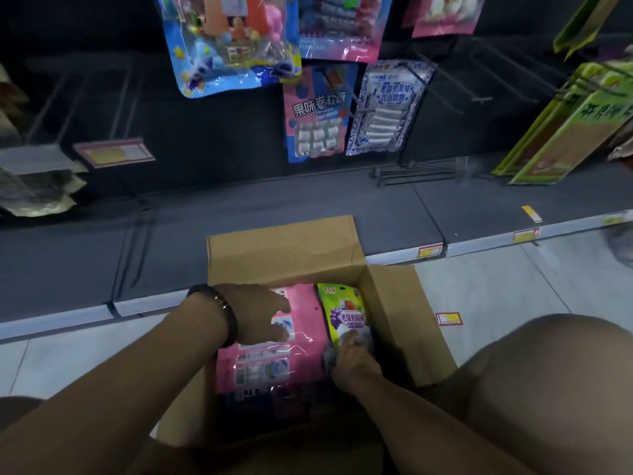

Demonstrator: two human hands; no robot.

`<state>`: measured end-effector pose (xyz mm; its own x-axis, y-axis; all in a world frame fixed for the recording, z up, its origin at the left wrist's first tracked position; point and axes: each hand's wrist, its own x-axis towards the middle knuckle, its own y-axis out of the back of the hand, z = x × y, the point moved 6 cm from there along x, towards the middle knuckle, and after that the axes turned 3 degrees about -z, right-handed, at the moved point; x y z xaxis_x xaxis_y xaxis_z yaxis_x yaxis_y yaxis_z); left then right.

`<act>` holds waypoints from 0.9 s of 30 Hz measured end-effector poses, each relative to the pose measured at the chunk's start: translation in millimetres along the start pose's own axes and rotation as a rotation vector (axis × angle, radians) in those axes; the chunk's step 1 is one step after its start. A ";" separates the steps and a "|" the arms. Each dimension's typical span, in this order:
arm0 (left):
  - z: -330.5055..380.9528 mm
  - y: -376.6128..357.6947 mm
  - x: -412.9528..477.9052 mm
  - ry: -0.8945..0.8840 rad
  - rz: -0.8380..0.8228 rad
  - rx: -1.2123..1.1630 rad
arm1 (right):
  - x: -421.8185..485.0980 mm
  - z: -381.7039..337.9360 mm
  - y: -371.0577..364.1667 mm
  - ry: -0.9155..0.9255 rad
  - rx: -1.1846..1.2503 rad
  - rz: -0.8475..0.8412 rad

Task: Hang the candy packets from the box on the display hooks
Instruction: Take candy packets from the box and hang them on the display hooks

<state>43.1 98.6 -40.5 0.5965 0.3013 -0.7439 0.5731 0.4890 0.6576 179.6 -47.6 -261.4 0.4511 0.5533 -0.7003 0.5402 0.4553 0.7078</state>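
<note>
In the head view, an open cardboard box [394,317] sits on the pale floor in the lower centre of the frame, its far flap lying on the edge of the dark bottom shelf [308,207]. Inside lie a large pink packet [305,341] and, just to its right, a green packet [342,308] with grapes printed on it. The left hand [255,311], a dark band on its wrist, rests flat on the pink packet with fingers straight and spread. The right hand [352,358] has its fingers curled round the near end of the green packet. Across the top of the frame, a blue packet [233,46], a pink-and-blue packet [318,111] and a blue-and-white packet [387,108] hang from display hooks [479,97].
</note>
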 end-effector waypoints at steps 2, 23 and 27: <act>-1.1 0.3 -0.4 -0.003 -0.004 0.000 | 1.7 1.3 -4.9 0.009 -0.048 0.021; -1.9 22.7 -27.0 0.091 0.025 0.039 | -126.1 34.5 168.6 0.398 0.625 0.319; -10.2 39.0 -27.6 -0.026 0.293 -0.487 | -157.3 35.7 214.7 0.524 0.810 0.362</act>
<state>43.2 117.7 4.5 0.7088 0.4642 -0.5311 0.0596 0.7109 0.7008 250.0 -61.7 -2.6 0.4202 0.8870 -0.1916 0.8381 -0.2984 0.4566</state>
